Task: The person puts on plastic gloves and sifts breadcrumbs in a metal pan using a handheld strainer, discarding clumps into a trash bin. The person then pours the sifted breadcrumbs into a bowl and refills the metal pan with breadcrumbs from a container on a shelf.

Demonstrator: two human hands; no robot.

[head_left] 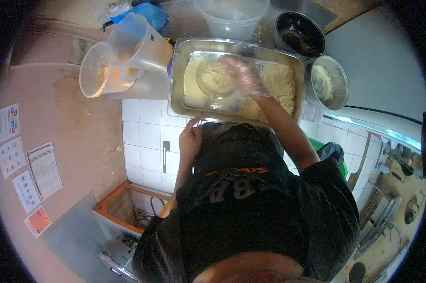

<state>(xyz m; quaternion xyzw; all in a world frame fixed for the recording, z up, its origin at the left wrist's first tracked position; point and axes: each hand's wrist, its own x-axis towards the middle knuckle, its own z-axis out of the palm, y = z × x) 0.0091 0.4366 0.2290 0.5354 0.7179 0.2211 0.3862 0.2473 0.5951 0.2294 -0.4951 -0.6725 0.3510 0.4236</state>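
1 black shirt (250, 212) bears orange and grey lettering (236, 181).

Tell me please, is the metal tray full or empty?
Partly filled: pale crumbs lie toward both ends of the metal tray, with bare bottom showing between.

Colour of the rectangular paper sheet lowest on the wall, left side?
Orange-red rectangular paper sheet, with paler areas. Shows best in the head view, the only one.

Black short-sleeved top, orange and grey lettering.
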